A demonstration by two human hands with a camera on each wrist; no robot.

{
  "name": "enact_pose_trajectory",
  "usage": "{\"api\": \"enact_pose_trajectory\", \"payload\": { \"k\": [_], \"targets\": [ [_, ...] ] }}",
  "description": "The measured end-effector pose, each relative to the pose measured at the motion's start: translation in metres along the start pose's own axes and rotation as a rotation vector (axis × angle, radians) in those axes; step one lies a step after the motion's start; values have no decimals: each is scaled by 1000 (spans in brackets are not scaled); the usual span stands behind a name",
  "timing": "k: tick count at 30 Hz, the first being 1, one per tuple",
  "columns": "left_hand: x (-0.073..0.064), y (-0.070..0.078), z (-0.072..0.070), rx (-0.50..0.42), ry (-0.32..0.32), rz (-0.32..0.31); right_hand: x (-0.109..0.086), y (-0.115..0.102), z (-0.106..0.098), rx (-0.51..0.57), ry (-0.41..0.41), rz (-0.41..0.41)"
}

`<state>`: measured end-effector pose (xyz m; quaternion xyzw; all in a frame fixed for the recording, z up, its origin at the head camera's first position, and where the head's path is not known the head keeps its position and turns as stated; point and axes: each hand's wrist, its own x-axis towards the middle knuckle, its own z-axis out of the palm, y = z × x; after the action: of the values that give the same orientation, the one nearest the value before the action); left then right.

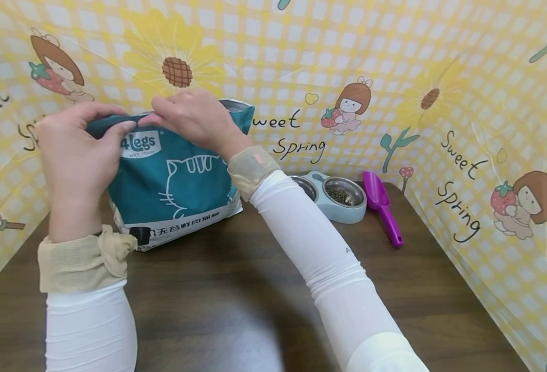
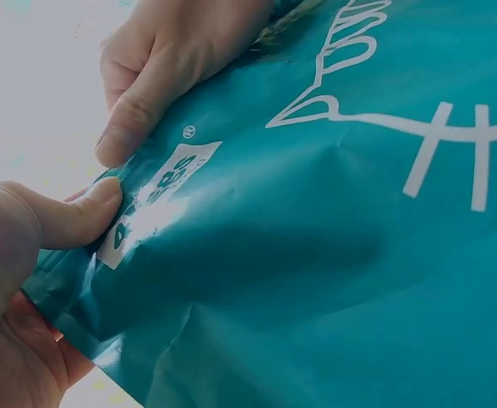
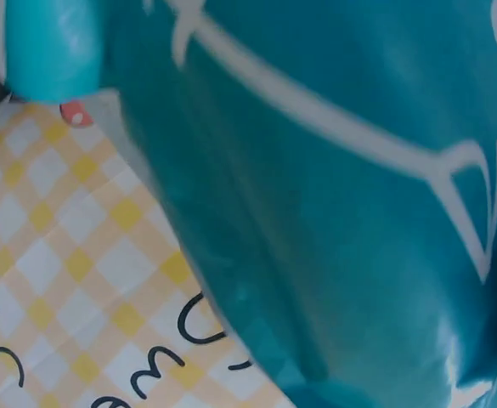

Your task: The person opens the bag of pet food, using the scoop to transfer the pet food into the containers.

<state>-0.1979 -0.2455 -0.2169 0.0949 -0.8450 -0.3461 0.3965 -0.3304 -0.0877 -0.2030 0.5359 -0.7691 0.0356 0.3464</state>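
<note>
A teal pet food bag (image 1: 189,181) with a white cat outline stands on the table, its top edge partly open at the right end. My left hand (image 1: 80,147) pinches the bag's upper left corner between thumb and fingers. Close beside it, my right hand (image 1: 194,119) grips the top edge with thumb and curled fingers. In the left wrist view the left thumb (image 2: 78,212) presses on the bag near its white label, and the right hand (image 2: 180,68) sits just above. Only the bag's teal front (image 3: 316,221) fills the right wrist view; that hand is hidden there.
Behind the right forearm stands a light blue double bowl (image 1: 345,212) with metal dishes, one holding brown kibble (image 1: 338,195). A purple scoop (image 1: 382,206) lies to its right. Yellow checked cloth (image 1: 282,67) surrounds the dark wooden table (image 1: 217,310).
</note>
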Motion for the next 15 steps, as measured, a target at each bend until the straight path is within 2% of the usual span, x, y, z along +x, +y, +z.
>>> {"api": "enact_pose_trajectory", "payload": {
  "k": [4, 9, 13, 15],
  "targets": [
    [1, -1, 0, -6, -5, 23, 0, -2, 2, -54, 13, 11],
    [0, -3, -3, 20, -39, 29, 1, -5, 4, -46, -6, 23],
    [-3, 0, -8, 54, -61, 96, 2, -6, 5, -35, -26, 40],
    [-4, 2, -9, 65, -40, 138, 2, -6, 4, -39, -22, 40]
  ]
}}
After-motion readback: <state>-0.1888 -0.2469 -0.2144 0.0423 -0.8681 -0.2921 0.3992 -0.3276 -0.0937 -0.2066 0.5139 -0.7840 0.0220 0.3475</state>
